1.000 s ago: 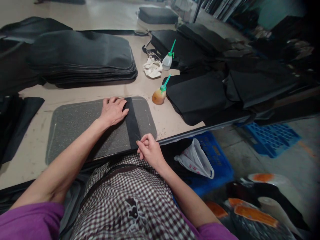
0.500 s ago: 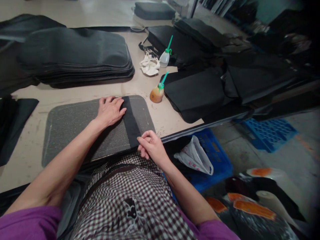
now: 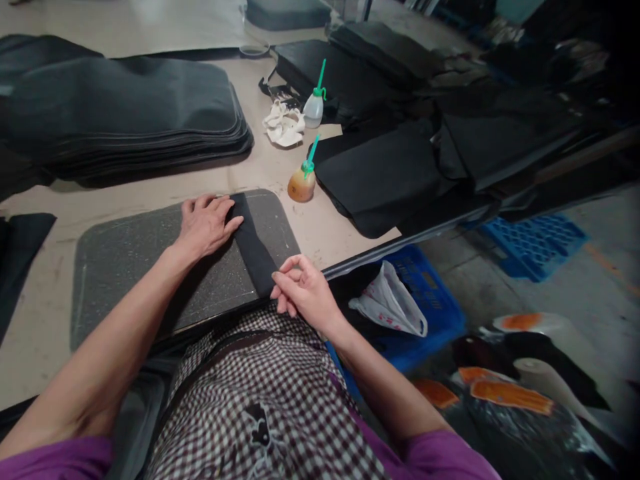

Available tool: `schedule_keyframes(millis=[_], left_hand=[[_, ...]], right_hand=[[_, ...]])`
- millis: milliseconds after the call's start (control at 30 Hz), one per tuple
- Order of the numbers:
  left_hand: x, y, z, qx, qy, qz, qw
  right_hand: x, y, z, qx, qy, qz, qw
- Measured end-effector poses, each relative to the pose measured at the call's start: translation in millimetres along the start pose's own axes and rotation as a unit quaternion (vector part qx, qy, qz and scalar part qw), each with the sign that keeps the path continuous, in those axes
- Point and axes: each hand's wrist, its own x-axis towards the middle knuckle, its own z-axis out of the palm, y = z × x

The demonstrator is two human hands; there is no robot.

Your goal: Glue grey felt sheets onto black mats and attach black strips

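Observation:
A grey speckled panel with rounded corners and a stitched border lies flat at the table's front edge. Across its right part runs a black fabric strip. My left hand rests palm down with fingers spread, its fingertips at the strip's far end. At the near end, my right hand pinches the strip's right corner between thumb and forefinger, the other fingers curled. Just beyond the panel stands a squeeze bottle of amber liquid with a green nozzle.
A thick stack of black panels lies at the back left. Another green-nozzled bottle stands beside a crumpled white cloth. Black pieces cover the right side. Below the table edge is a blue crate with a white plastic bag.
The view has shifted slightly, so the table things sit further left. Both hands keep their places on the strip, which now slants a little more towards my right hand.

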Motion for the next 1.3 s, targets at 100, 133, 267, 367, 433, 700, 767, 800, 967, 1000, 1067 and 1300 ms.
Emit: schedule_keyframes(millis=[100, 133, 267, 367, 433, 700, 767, 800, 967, 1000, 1067, 1300], left_hand=[[0, -1, 0.2, 0.008, -0.002, 0.008, 1.000], [0, -1, -0.1, 0.010, -0.005, 0.009, 1.000], [0, -1, -2.0, 0.008, -0.014, 0.007, 1.000], [0, 1, -2.6, 0.003, -0.017, 0.004, 1.000], [-1, 1, -2.7, 0.000, -0.017, 0.001, 1.000], [-3, 2, -1.7, 0.002, -0.011, 0.000, 1.000], [-3, 2, -1.7, 0.005, -0.011, -0.001, 1.000], [-3, 3, -1.8, 0.005, -0.012, -0.002, 1.000], [-3, 3, -1.1, 0.005, -0.008, -0.001, 1.000], [-3, 3, -0.9, 0.005, -0.007, -0.002, 1.000], [-4, 4, -0.8, 0.003, -0.005, -0.002, 1.000], [-5, 7, -3.6, 0.009, 0.004, 0.007, 1.000]], right_hand=[[-12, 25, 15, -0.045, 0.029, -0.013, 0.998], [-14, 32, 19, -0.059, 0.037, -0.016, 0.997], [-13, 45, 23, -0.095, 0.061, -0.012, 0.994], [-10, 46, 16, -0.125, 0.059, -0.006, 0.990], [-9, 46, 12, -0.149, 0.052, -0.007, 0.987], [-7, 48, 12, -0.316, 0.083, -0.055, 0.944], [-13, 46, 8, -0.343, 0.101, -0.059, 0.932], [-17, 45, 4, -0.348, 0.110, -0.058, 0.929], [-44, 44, -22, -0.400, 0.139, -0.142, 0.895], [-48, 45, -25, -0.421, 0.135, -0.186, 0.877], [-50, 48, -29, -0.467, 0.117, -0.278, 0.831], [-39, 54, -23, -0.559, 0.048, -0.365, 0.743]])
